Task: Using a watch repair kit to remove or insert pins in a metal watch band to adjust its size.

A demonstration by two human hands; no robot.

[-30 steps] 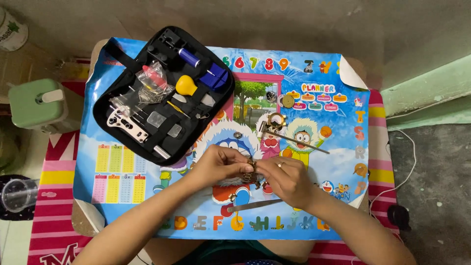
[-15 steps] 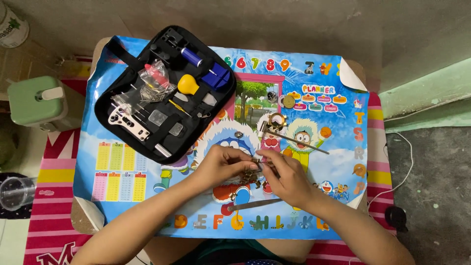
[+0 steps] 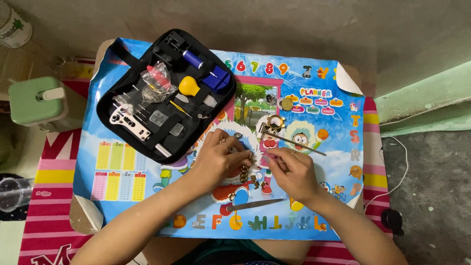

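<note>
My left hand (image 3: 219, 158) and my right hand (image 3: 291, 170) meet over the middle of a colourful cartoon poster (image 3: 324, 162) that covers a small table. Between their fingertips hangs a gold metal watch band (image 3: 244, 172), pinched by both hands. A few loose gold links (image 3: 255, 182) lie just below it. A gold watch case (image 3: 274, 121) sits beyond my right hand, with a thin metal rod tool (image 3: 300, 143) lying beside it. Metal tweezers (image 3: 256, 204) rest on the poster near my right wrist.
An open black tool case (image 3: 164, 93) with a yellow-handled tool, a blue tool and metal parts lies at the upper left. A green stool-like object (image 3: 33, 100) stands to the left. A striped mat (image 3: 41, 196) and a white cable (image 3: 398, 172) flank the table.
Both hands have shifted slightly while working the band; the band now hangs lower between the fingers. Nothing else on the table moved.
</note>
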